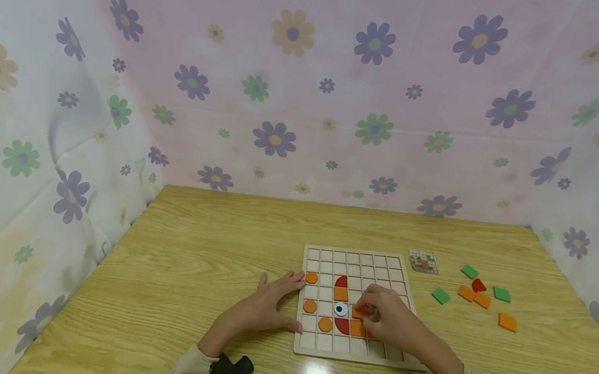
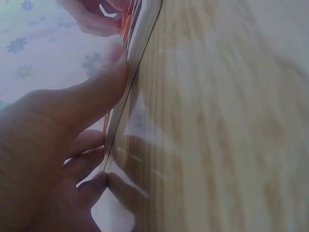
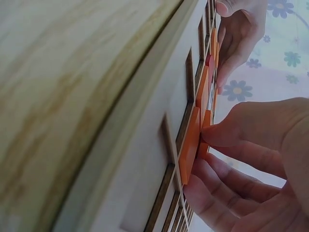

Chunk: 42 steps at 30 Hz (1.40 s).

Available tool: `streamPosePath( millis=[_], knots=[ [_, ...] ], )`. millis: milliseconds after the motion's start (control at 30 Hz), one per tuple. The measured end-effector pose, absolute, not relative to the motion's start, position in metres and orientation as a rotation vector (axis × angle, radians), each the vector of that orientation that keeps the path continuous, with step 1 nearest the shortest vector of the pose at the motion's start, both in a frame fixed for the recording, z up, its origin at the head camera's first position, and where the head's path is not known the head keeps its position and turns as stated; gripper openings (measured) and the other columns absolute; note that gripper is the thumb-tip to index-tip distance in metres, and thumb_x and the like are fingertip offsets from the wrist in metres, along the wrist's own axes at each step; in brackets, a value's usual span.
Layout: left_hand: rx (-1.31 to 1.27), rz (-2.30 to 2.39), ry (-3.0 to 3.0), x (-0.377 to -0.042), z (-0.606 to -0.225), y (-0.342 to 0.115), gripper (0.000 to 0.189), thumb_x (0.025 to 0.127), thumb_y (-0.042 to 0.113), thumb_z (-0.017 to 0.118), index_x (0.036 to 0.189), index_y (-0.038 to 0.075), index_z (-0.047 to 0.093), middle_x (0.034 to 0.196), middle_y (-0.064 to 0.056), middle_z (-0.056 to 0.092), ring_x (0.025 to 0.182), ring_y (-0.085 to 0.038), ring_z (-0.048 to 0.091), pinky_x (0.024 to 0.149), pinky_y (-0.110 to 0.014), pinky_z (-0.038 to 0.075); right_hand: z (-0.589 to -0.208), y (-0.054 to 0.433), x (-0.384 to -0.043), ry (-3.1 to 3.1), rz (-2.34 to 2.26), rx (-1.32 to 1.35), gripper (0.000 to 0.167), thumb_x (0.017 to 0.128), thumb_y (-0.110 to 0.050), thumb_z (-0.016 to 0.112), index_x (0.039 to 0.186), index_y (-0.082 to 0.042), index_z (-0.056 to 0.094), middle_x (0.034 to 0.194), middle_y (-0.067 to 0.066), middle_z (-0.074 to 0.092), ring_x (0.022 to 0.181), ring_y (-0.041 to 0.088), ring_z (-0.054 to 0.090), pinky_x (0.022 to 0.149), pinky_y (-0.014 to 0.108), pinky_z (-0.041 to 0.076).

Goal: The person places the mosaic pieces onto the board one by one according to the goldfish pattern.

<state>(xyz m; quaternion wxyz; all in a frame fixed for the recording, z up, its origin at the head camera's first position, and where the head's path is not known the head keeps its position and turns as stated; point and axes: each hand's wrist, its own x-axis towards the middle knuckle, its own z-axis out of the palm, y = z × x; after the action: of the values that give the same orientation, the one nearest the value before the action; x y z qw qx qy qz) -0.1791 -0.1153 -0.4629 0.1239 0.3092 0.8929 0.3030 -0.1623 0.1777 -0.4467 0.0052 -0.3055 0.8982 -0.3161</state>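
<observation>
A wooden grid board (image 1: 310, 343) lies on the table. My left hand (image 1: 262, 308) rests at its left edge, fingers spread and fairly straight, thumb on the near part of the rim. Over the board's middle, my right hand (image 1: 390, 318) pinches an orange tile (image 1: 359, 311) between thumb and fingers, just right of a round eye tile (image 1: 340, 309). Another orange tile (image 3: 189, 145) sits right by those fingers in the right wrist view. Orange discs (image 1: 325, 324), a red quarter-round tile (image 1: 342, 325) and an orange square tile (image 1: 340, 294) lie in other cells.
Right of the board are loose green tiles (image 1: 502, 294), orange tiles (image 1: 507, 322) and a red piece (image 1: 478, 285). A small picture card (image 1: 424, 261) lies by the board's far right corner. Flowered cloth (image 1: 308, 102) stands behind the table (image 1: 205, 250) and along both sides.
</observation>
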Motion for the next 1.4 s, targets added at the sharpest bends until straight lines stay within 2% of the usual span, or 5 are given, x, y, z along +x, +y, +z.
streamPosePath(
  millis=[500, 867, 1133, 1400],
  knots=[
    [0.904, 0.872, 2.615, -0.178, -0.462, -0.115, 0.087, 0.076, 0.049, 0.074, 0.146, 0.013, 0.038, 0.155, 0.000, 0.023, 0.143, -0.022, 0.013, 0.107, -0.063, -0.006, -0.446, 0.178, -0.161, 2.796, -0.987, -0.984, 0.016, 0.078, 0.006, 0.066, 0.089, -0.005, 0.071, 0.088, 0.000, 0.060, 0.065, 0.003, 0.047, 0.054, 0.020, 0.045],
    [0.899, 0.882, 2.605, -0.179, -0.462, -0.115, 0.086, 0.076, 0.048, 0.075, 0.146, 0.013, 0.039, 0.155, 0.000, 0.023, 0.143, -0.022, 0.012, 0.107, -0.062, -0.006, -0.446, 0.181, -0.162, 2.833, -1.011, -1.069, 0.017, 0.079, 0.008, 0.067, 0.086, -0.006, 0.072, 0.086, 0.001, 0.063, 0.065, 0.003, 0.049, 0.054, 0.019, 0.046],
    [0.905, 0.872, 2.612, -0.179, -0.462, -0.115, 0.086, 0.076, 0.048, 0.074, 0.146, 0.013, 0.038, 0.155, 0.000, 0.023, 0.143, -0.021, 0.012, 0.107, -0.062, -0.006, -0.441, 0.196, -0.159, 2.881, -0.975, -1.027, 0.013, 0.082, 0.000, 0.068, 0.086, -0.012, 0.070, 0.085, -0.004, 0.061, 0.070, 0.004, 0.051, 0.057, 0.022, 0.048],
    [0.909, 0.885, 2.609, -0.178, -0.461, -0.115, 0.087, 0.075, 0.050, 0.074, 0.145, 0.012, 0.039, 0.155, -0.001, 0.024, 0.143, -0.024, 0.013, 0.107, -0.064, -0.005, -0.436, 0.217, -0.154, 2.893, -0.971, -1.012, 0.012, 0.083, 0.000, 0.068, 0.088, -0.011, 0.070, 0.086, -0.001, 0.062, 0.071, 0.006, 0.054, 0.057, 0.025, 0.049]
  ],
)
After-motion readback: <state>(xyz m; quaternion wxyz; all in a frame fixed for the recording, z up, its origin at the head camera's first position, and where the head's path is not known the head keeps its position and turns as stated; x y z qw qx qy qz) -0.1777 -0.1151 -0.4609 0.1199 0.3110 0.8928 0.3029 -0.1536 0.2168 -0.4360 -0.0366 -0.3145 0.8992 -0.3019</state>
